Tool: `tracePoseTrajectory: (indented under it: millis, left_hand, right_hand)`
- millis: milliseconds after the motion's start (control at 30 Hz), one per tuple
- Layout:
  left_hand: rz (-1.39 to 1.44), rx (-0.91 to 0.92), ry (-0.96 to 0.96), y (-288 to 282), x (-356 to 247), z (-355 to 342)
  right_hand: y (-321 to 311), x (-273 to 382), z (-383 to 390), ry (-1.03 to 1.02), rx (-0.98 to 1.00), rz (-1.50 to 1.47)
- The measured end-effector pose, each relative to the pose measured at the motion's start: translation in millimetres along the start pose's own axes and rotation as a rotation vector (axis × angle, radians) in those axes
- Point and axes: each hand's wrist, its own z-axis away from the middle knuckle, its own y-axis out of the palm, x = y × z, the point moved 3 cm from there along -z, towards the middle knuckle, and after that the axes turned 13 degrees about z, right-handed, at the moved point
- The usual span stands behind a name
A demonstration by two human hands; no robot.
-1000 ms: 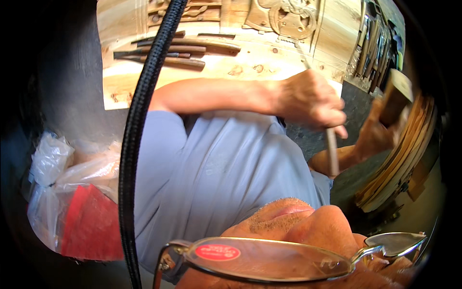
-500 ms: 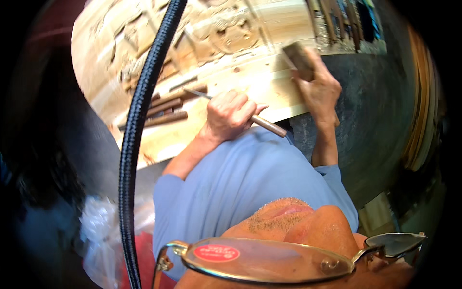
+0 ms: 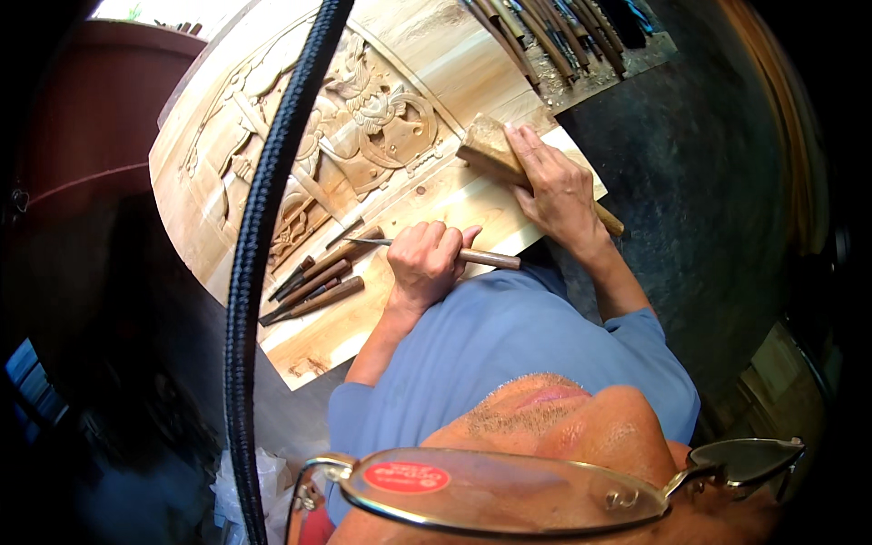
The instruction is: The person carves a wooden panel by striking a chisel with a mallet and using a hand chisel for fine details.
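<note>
My left hand is closed around a thin carving chisel. The chisel's wooden handle sticks out to the right of the fist, and its narrow metal blade points left over the board. My right hand has hold of a blocky wooden mallet, its fingers laid along the head. The end of the mallet's handle shows beyond the wrist. Under the mallet lies the near, plain part of a pale wooden board with relief carving; whether they touch I cannot tell. Several more chisels lie left of my left hand.
A row of tools with long handles lies on a board at the far right. A dark braided cable crosses the view. Clear plastic is at the lower left. Planks stand along the right side.
The view has shifted, showing more of the carving. My right hand has brought the mallet leftward and lower, toward the board's near part. The chisel in my left hand lies more level.
</note>
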Motion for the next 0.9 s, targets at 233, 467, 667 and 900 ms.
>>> tracePoseTrajectory:
  millis: [233,467,667,900]
  left_hand:
    - [-0.102,-0.024,0.061,0,0,15]
    - [-0.137,-0.086,0.101,2,-6,13]
    - [0.144,-0.052,0.020,-8,-13,3]
    - [0.080,-0.048,0.208,3,-20,-3]
  right_hand:
    - [-21,-47,-2,0.178,-0.137,-0.447]
    - [24,-384,-68,0.558,-0.715,-0.055]
    - [28,-512,-138,0.732,-0.549,0.210]
    - [28,-480,-165,0.737,-0.333,0.242]
